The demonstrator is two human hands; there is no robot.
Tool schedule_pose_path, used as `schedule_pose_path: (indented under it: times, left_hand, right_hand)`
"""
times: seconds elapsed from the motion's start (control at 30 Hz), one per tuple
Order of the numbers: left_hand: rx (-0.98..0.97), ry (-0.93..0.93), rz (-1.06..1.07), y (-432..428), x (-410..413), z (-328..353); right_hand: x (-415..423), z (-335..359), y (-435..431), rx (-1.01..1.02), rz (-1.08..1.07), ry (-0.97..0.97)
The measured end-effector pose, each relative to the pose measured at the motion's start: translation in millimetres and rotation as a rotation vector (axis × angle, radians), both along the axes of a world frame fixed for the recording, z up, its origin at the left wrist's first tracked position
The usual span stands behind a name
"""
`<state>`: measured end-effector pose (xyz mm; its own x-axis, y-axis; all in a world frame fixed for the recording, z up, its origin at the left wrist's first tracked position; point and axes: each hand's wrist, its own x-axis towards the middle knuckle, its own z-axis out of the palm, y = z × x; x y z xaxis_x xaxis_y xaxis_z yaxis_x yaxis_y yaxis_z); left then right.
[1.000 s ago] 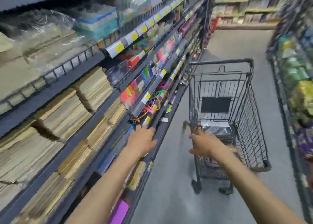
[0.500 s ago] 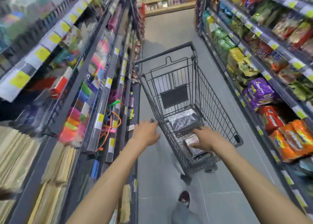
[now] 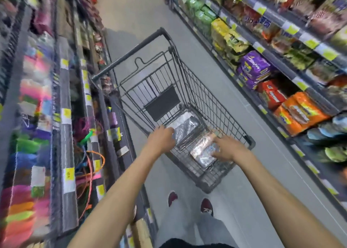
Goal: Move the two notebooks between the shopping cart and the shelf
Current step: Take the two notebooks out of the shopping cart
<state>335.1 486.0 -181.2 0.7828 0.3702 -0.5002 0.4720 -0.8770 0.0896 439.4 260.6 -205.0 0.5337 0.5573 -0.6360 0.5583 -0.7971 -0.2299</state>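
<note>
I'm looking down past two bare forearms, and at the bottom centre a pair of dark red shoes is standing on the grey floor just behind the shopping cart. Both hands are reaching into the cart basket at centre frame. The right hand is lying on the right edge of the near notebook, a shiny film-wrapped one lying flat on the basket floor. With the blur I cannot tell whether it is gripping or only resting. The left hand is curling its fingers over the near corner of the far notebook, darker and also wrapped, lying just beyond the first. The stationery shelf is running up the left of the frame, smeared with bright colours. Snack packs are filling the racks on the right.
</note>
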Motion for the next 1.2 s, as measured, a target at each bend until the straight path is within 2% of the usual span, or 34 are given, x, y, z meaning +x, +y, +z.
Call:
schedule_pose_path:
  times: [0.27, 0.53, 0.7, 0.8, 1.1, 1.2]
  left_hand:
    - [-0.078, 0.084, -0.204, 57.1, 63.5, -61.4]
    - [-0.187, 0.271, -0.319, 129.3, 118.3, -137.3]
    - [-0.174, 0.353, -0.283, 172.8, 141.0, -187.2]
    - [-0.194, 0.404, -0.181, 182.4, 148.0, -215.9]
    - [-0.277, 0.531, 0.050, 197.6, 149.6, -312.5]
    - [-0.278, 0.547, 0.072, 197.3, 146.3, -320.6]
  right_hand:
    - [5.2, -45.9, 26.1, -0.072, -0.237, 0.062]
    - [-12.9, -106.2, 56.6, -0.038, -0.694, 0.376]
    - [-20.4, -144.8, 66.4, 0.013, -0.995, 0.477]
    - [-26.9, -183.8, 69.3, -0.008, -1.133, 0.502]
    - [-44.2, -271.3, 68.8, -0.059, -1.341, 0.473]
    - [-45.5, -289.8, 69.7, -0.072, -1.391, 0.473]
